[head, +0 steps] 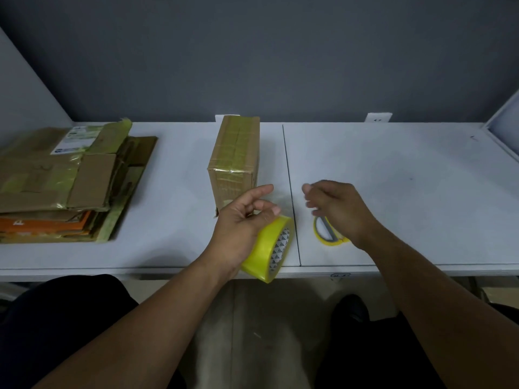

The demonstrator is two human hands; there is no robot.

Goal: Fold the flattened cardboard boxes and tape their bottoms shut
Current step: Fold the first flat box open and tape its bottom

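This is looking like a packing or mailroom bench in a plain work room. A long white table (pixel 393 178) is running along a bare dark grey wall (pixel 280 51), with a socket plate (pixel 378 117) sitting at 1 o'clock. At 9 o'clock a stack of flattened cardboard boxes (pixel 70 181) is lying, the top one bearing a shipping label (pixel 75 138). A taped box (pixel 236 155) is standing at 12 o'clock; a yellow tape roll (pixel 264 248) and scissors (pixel 325 233) are showing near 6 o'clock.
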